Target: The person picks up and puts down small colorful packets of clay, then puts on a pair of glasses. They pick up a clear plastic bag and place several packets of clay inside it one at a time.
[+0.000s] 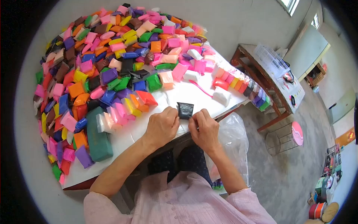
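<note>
A small black packet (185,110) in clear wrapping is held up over the front edge of the white table (128,140). My left hand (163,122) is closed at its left edge, fingertips pinched. My right hand (203,128) pinches at its lower right corner; the fingertips partly hide that corner. Just left of my left hand lies a short row of pink, yellow, orange and red packets (131,106). A dark green box (98,134) stands beside that row. Beyond my right hand are a white packet (221,96) and a pink plastic stick-like tool (200,89).
A large heap of colourful packets (112,48) covers the table's left and back. More packets line up in a row (242,86) along the right edge. A clear plastic bag (233,138) hangs at right. Beyond stand a wooden desk (278,80) and a stool (297,133).
</note>
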`<control>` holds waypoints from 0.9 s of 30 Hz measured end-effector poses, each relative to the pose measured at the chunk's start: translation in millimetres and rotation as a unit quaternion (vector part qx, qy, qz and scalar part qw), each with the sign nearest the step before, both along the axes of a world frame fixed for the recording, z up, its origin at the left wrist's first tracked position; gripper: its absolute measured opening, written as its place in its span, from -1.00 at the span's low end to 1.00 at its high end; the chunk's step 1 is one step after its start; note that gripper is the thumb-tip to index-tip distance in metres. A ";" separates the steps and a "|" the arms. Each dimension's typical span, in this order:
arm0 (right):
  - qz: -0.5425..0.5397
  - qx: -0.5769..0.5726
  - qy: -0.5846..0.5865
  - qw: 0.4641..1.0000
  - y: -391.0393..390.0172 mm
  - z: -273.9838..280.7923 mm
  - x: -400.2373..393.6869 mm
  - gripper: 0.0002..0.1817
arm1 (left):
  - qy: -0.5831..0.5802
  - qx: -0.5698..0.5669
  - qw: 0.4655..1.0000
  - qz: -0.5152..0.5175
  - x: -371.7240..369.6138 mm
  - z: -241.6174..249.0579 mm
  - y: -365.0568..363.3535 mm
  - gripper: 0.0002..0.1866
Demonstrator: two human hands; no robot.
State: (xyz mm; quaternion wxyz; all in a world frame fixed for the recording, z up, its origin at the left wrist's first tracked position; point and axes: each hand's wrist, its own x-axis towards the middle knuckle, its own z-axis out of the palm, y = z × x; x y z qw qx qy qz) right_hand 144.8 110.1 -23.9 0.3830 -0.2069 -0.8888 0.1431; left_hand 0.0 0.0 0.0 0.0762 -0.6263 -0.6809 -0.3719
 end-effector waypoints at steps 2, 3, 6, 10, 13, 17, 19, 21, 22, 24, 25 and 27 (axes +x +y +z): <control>0.014 -0.031 0.001 0.999 -1.5 -2.3 4.0 -0.83 | 0.017 0.005 1.000 -0.011 3.0 -4.4 -1.5 -0.90; 0.037 -0.083 0.034 0.995 7.6 15.7 -1.4 -0.81 | 0.044 0.054 0.998 -0.005 -4.1 8.9 6.4 -0.90; 0.078 -0.297 0.065 0.949 -2.0 34.1 14.9 -0.75 | 0.068 0.111 0.991 0.014 2.3 12.5 -1.7 -0.90; 0.135 -0.530 0.114 0.830 8.8 46.4 10.9 -0.57 | 0.143 0.140 0.980 0.004 6.8 13.4 -5.6 -0.90; 0.026 -0.337 0.147 0.930 -7.0 55.2 -2.0 -0.57 | 0.232 0.162 0.959 0.017 7.5 15.2 -8.4 -0.91; 0.118 -0.381 0.097 0.912 -1.3 55.2 -12.8 -0.64 | 0.336 0.177 0.925 0.033 11.6 9.4 -10.6 -0.87; 0.140 -0.393 0.077 0.906 1.7 61.1 -21.4 -0.67 | 0.360 0.171 0.916 0.043 13.9 12.9 -12.9 -0.87; 0.150 -0.411 0.018 0.899 4.2 72.4 -24.0 -0.68 | 0.362 0.184 0.913 0.047 13.6 11.9 -11.7 -0.87; 0.162 -0.435 0.004 0.885 4.5 74.0 -27.7 -0.72 | 0.363 0.190 0.911 0.049 13.3 11.1 -11.3 -0.87; 0.157 -0.414 -0.007 0.897 9.5 70.1 -37.6 -0.69 | 0.310 0.189 0.931 0.035 11.6 10.2 -11.2 -0.89; 0.155 -0.402 -0.013 0.902 12.9 70.3 -43.1 -0.67 | 0.283 0.190 0.940 0.029 10.9 9.9 -10.6 -0.89; 0.145 -0.306 -0.079 0.937 25.6 75.5 -56.1 -0.51 | 0.267 0.235 0.932 -0.069 8.2 6.3 -8.2 -0.87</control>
